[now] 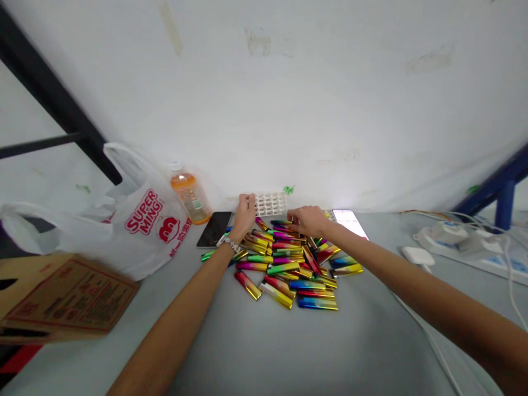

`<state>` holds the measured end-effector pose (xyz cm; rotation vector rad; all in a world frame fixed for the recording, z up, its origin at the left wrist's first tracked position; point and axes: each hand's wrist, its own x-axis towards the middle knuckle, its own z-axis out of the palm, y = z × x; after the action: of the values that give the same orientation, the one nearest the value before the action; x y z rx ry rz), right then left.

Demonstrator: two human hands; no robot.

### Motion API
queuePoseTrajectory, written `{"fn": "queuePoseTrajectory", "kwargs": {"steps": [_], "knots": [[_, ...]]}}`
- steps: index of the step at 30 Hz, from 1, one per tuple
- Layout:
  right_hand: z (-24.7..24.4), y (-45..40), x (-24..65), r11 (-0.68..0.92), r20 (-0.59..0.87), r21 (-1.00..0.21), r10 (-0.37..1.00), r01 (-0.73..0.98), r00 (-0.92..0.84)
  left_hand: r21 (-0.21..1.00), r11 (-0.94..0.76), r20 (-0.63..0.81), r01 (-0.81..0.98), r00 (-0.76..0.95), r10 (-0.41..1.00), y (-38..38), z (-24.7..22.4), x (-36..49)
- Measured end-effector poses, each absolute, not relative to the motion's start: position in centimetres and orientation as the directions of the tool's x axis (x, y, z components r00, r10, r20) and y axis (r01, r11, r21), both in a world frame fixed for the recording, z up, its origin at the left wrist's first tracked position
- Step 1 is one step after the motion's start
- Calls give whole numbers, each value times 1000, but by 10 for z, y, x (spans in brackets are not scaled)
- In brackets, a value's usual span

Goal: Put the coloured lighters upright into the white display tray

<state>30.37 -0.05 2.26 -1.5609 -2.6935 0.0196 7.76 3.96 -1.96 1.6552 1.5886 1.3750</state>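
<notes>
Reference: directions were read from the centre of the pile, with 12 o'clock toward the wall (264,110).
Coloured pieces (284,268): slim, metallic, in gold, green, blue, red and purple; they lay in a loose, overlapping heap on the grey desk (268,352).
White tray (271,204): positioned at 12 o'clock, just beyond the heap and near the wall; its face carried rows of small slots.
Left hand (244,213): located at 11 o'clock, a bracelet (233,245) at the wrist; the grip was closed on the tray's left edge.
Right hand (308,221): located at 1 o'clock, over the far edge of the heap; the fingers were bent downward, and whether the grip had closed on a piece could not be told from this view.
Phones: a dark-screened phone (215,229) lay at 10 o'clock, a lit phone (350,223) at 2 o'clock.
Bottle (190,195): upright at 10 o'clock, orange, beside the white carrier bag (152,220).
Cardboard box (78,300): set between 8 and 9 o'clock, just in front of the bag.
Power strip (495,261): placed at 3 o'clock, well apart from the heap; a white charger (418,256) lay nearer.
</notes>
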Motion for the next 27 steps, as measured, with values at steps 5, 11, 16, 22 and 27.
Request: {"fn": "queuePoseTrajectory", "kwargs": {"steps": [5, 11, 16, 22, 27], "knots": [[22, -10, 309, 500, 20, -95, 865, 861, -501, 867, -196, 298, 458, -161, 941, 52, -23, 92], [21, -22, 319, 520, 37, -24, 854, 854, -519, 880, -196, 284, 432, -150, 947, 58, -27, 116], [16, -25, 323, 537, 34, 31, 842, 843, -538, 873, -211, 285, 440, -110, 952, 53, -32, 120], [16, -25, 324, 529, 22, 31, 848, 848, -530, 775, -270, 316, 571, 20, 949, 48, -30, 109], [17, -24, 322, 503, 8, 8, 864, 864, -503, 694, -327, 305, 642, 149, 941, 48, -29, 105]]}}
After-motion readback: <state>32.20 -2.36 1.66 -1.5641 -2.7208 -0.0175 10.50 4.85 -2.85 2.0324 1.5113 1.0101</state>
